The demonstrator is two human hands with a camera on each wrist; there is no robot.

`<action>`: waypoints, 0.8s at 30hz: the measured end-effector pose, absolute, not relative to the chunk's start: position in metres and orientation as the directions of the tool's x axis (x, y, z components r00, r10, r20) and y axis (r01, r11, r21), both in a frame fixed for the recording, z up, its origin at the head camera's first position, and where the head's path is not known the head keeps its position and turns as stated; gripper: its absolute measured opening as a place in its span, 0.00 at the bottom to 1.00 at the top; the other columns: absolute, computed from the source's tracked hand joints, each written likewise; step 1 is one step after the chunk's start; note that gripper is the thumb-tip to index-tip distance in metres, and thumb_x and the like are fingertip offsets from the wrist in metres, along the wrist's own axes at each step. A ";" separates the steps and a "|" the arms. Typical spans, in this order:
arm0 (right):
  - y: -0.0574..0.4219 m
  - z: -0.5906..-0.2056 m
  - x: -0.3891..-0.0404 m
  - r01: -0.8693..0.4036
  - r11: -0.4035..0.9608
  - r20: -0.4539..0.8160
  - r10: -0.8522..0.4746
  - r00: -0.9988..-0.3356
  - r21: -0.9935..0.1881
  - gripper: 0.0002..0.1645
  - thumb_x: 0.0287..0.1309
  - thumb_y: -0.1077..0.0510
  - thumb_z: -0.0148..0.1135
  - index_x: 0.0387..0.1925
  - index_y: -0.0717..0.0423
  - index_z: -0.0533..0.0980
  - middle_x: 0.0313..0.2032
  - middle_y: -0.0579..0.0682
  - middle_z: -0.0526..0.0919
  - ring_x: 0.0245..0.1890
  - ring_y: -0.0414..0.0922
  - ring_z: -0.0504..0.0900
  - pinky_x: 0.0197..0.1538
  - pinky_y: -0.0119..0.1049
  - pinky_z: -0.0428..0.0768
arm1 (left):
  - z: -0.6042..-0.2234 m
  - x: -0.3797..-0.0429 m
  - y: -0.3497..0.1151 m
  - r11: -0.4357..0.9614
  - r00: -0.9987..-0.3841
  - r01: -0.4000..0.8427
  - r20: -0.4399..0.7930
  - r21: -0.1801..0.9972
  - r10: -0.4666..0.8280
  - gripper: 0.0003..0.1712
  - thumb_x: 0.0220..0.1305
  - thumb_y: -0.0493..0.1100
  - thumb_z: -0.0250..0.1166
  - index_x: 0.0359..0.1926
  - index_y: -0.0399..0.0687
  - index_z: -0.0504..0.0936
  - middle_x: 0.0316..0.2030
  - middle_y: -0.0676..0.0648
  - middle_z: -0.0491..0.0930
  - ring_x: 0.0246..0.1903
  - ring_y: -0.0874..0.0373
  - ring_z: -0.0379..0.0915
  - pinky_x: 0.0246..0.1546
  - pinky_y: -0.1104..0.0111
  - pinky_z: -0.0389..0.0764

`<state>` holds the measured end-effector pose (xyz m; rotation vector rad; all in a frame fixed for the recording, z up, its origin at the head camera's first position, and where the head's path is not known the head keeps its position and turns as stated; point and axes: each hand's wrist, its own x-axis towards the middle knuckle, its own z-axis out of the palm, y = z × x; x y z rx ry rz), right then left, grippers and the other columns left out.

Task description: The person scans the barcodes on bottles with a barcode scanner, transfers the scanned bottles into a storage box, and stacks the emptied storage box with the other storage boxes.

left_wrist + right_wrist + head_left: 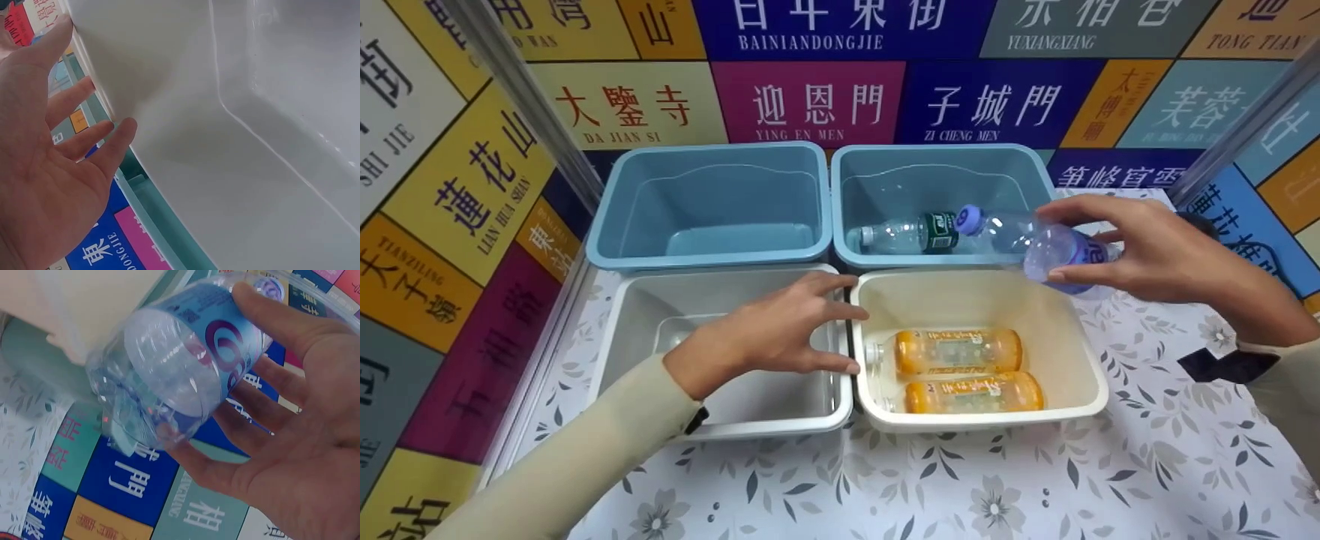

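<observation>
My right hand [1159, 251] grips a clear plastic bottle [1031, 244] with a purple cap and a purple-blue label. It is tilted, cap towards the left, over the front edge of the right blue bin [945, 260]. The right wrist view shows thumb and fingers around the bottle [169, 365]. Inside that blue bin lies a clear bottle [911, 232] with a green label. My left hand [784, 326] has its fingers spread at the adjoining rims of the left white bin [720, 429] and the cream bin [982, 420]; it holds nothing.
Two bottles with orange labels [960, 351] lie on their sides in the cream bin. The left blue bin [709, 261] stands behind the left white bin. All four stand close together on a floral tablecloth [930, 487], with printed panels [810, 101] behind and at both sides.
</observation>
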<state>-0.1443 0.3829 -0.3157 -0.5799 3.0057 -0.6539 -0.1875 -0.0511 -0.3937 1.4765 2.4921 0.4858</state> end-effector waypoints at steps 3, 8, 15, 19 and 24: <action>0.393 -0.316 -0.147 -0.338 0.864 0.109 -0.321 -0.941 -0.374 0.46 0.56 0.51 0.86 0.74 0.49 0.75 0.66 0.54 0.84 0.64 0.52 0.82 0.60 0.35 0.87 | -0.394 -0.188 -0.051 0.445 -0.479 0.811 -0.006 0.379 0.878 0.40 0.66 0.67 0.74 0.71 0.52 0.82 0.79 0.33 0.66 0.79 0.38 0.63 0.76 0.47 0.74; 0.414 -0.321 -0.150 -0.250 0.899 0.127 -0.218 -0.968 -0.360 0.47 0.56 0.49 0.86 0.74 0.51 0.74 0.65 0.59 0.83 0.61 0.56 0.81 0.59 0.30 0.86 | -0.393 -0.188 -0.050 0.450 -0.481 0.807 -0.015 0.383 0.876 0.40 0.66 0.68 0.74 0.71 0.53 0.82 0.80 0.34 0.66 0.80 0.38 0.62 0.75 0.47 0.75; 0.440 -0.336 -0.155 -0.097 0.929 0.101 -0.065 -0.993 -0.357 0.52 0.59 0.48 0.83 0.78 0.54 0.67 0.66 0.68 0.77 0.62 0.67 0.75 0.59 0.27 0.82 | -0.393 -0.188 -0.049 0.462 -0.486 0.800 -0.037 0.383 0.873 0.40 0.67 0.68 0.74 0.72 0.55 0.82 0.81 0.36 0.65 0.80 0.40 0.61 0.76 0.48 0.75; 0.452 -0.343 -0.158 -0.033 0.950 0.095 -0.003 -0.995 -0.312 0.53 0.62 0.51 0.81 0.81 0.56 0.64 0.68 0.73 0.71 0.62 0.73 0.70 0.62 0.75 0.76 | -0.394 -0.188 -0.049 0.464 -0.488 0.800 -0.040 0.381 0.872 0.40 0.67 0.69 0.73 0.72 0.55 0.82 0.81 0.36 0.65 0.80 0.40 0.61 0.76 0.48 0.75; 0.469 -0.350 -0.161 0.033 0.966 0.109 0.063 -0.992 -0.255 0.51 0.62 0.51 0.80 0.80 0.59 0.66 0.70 0.75 0.67 0.64 0.75 0.65 0.64 0.80 0.69 | -0.394 -0.188 -0.050 0.475 -0.496 0.795 -0.046 0.378 0.867 0.41 0.66 0.70 0.73 0.73 0.56 0.82 0.81 0.37 0.65 0.80 0.41 0.61 0.76 0.47 0.75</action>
